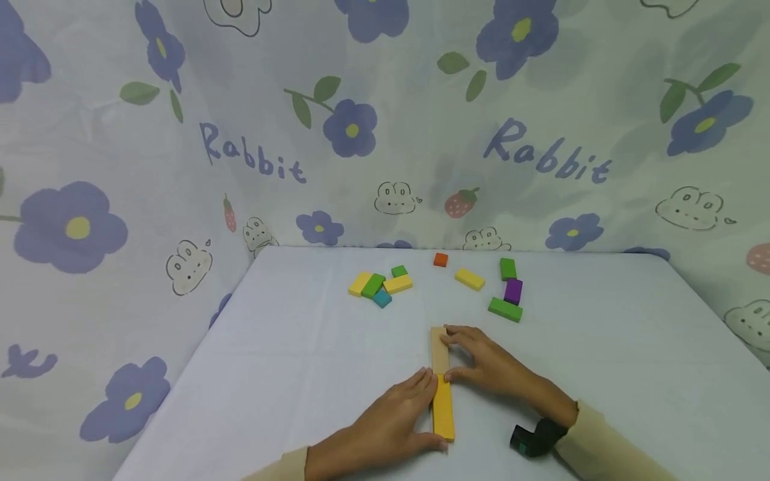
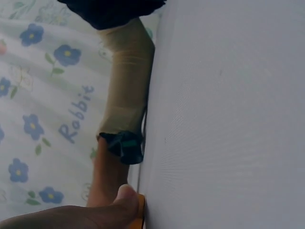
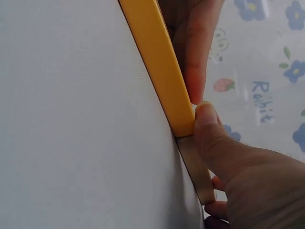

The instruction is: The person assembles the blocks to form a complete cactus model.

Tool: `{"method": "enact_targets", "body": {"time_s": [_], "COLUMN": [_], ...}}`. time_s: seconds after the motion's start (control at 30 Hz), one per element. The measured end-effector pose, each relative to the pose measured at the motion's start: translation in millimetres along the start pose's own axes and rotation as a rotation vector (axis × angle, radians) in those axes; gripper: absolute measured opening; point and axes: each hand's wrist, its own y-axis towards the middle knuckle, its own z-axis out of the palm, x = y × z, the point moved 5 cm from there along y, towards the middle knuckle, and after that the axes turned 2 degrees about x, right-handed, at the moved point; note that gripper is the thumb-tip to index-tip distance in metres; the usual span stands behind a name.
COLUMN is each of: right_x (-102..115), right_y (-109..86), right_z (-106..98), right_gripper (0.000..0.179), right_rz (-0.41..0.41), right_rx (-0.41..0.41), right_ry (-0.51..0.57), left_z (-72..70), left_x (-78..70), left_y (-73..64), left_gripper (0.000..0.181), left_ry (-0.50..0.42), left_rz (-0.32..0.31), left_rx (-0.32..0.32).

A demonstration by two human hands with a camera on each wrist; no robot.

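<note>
An orange-yellow block (image 1: 443, 413) and a plain wooden block (image 1: 440, 353) lie end to end in one line on the white table, the wooden one farther away. My left hand (image 1: 388, 421) grips the orange-yellow block, its thumb at the near end and its fingers along the left side by the joint. From the right, my right hand (image 1: 490, 364) holds the plain wooden block, thumb by the joint and fingertips near the far end. In the right wrist view, the orange-yellow block (image 3: 157, 67) meets the wooden block (image 3: 194, 169) just beside the right thumb.
Farther back on the left sits a cluster of yellow, green and blue blocks (image 1: 381, 298). To its right are a small orange-red block (image 1: 441, 260), a yellow block (image 1: 470, 279), two green blocks (image 1: 505, 309) and a purple block (image 1: 513, 291). A patterned cloth (image 1: 421, 133) hangs behind the table.
</note>
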Motion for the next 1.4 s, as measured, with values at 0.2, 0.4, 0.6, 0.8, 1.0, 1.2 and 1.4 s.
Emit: {"method": "enact_targets", "body": {"time_s": [0.2,0.4,0.6,0.8,1.0,1.2,1.4], "right_x": [0,3,9,15,22,24,24], "right_y": [-0.6,-2.4,-4.1,-6.6,-8.8,-9.8,-11.1], "right_z": [0,1,2,3,2,4,5], "right_gripper": [0.076,0.080,0.079,0.075,0.069,0.068,0.068], "right_rz": [-0.019,0.007,0.018,0.039,0.024,0.033,0.018], "right_rx": [0.005,0.044,0.065,0.056,0.021,0.023,0.013], "right_ry": [0.005,-0.001,-0.022,-0.040,-0.100,-0.110,-0.130], "left_z": [0.7,1.1,2.9,4.0,3.6,2.1,2.2], "left_x": [-3.6,-8.1,-9.0,-9.8,-10.0,-10.6,-10.1], "left_y": [-2.5,-5.7,-7.6,-7.5,-6.5,-7.4,-8.7], "left_gripper": [0.094,0.093,0.092,0.091,0.092,0.092,0.092], "left_ry": [0.011,0.023,0.026,0.026,0.028,0.047,0.119], "left_rz": [-0.006,0.003,0.006,0.017,0.006,0.002,0.025], "left_rx": [0.032,0.053,0.053,0.042,0.039,0.046,0.061]}}
